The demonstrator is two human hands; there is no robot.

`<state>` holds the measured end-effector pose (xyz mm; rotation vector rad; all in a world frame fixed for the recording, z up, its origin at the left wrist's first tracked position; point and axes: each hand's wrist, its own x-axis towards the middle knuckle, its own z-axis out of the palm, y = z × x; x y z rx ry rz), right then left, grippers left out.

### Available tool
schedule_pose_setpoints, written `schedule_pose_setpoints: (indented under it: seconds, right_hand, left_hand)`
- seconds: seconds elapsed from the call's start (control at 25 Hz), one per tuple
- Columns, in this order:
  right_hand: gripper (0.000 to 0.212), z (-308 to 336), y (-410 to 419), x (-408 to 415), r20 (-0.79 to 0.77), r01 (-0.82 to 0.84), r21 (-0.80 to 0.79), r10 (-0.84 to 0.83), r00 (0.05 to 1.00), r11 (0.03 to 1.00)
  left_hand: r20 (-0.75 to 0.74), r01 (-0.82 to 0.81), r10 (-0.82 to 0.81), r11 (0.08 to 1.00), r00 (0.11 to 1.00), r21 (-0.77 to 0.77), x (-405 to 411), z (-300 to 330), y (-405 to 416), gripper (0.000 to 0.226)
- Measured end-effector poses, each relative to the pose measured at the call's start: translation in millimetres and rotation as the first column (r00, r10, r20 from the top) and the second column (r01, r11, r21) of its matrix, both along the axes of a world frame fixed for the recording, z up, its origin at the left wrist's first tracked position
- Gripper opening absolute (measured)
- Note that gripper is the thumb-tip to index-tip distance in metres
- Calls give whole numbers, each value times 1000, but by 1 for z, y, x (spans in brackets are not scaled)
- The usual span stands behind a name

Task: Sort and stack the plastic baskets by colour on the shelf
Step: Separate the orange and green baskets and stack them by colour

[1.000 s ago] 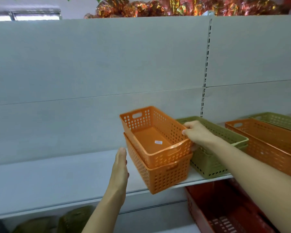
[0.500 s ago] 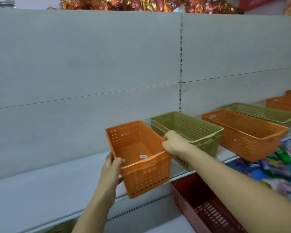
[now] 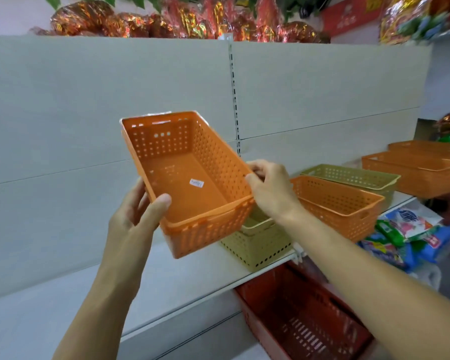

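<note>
Both hands clamp one orange basket (image 3: 185,178) above the shelf (image 3: 166,279): left hand (image 3: 135,216) on its near-left rim, right hand (image 3: 270,190) on its right wall.

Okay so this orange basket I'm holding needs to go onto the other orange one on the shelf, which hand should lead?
Probably the right hand. It grips the held orange basket on the side nearest the shelved orange basket, which sits to the right. The left hand holds the far side and would have to cross over.
</note>
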<state>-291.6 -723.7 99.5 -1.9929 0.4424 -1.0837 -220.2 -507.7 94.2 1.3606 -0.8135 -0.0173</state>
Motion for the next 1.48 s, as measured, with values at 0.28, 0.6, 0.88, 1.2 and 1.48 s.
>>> schedule_pose_setpoints:
  seconds: [0.28, 0.6, 0.88, 1.2, 1.48]
  right_hand:
    - [20, 42, -152, -119, 115, 210, -83, -200, 973, 974]
    - [21, 13, -305, -188, -4, 223, -151, -226, 974, 963]
    - [20, -24, -343, -170, 0, 158, -108, -159, 987, 982]
    - [31, -48, -359, -148, -494, -91, -137, 11, 869, 986]
    - [52, -83, -419, -160, -347, 199, -11, -190, 918, 980]
  left_hand:
    - [90, 181, -173, 980, 981, -84, -101, 18, -142, 47]
    - [14, 210, -211, 976, 977, 62, -171, -19, -294, 51]
    - [-13, 144, -143, 976, 990, 167, -161, -33, -334, 54]
    - [-19, -83, 99, 911, 995, 403, -142, -72, -369, 77]
    - [513, -472, 174, 702, 840, 533, -110, -96, -351, 79]
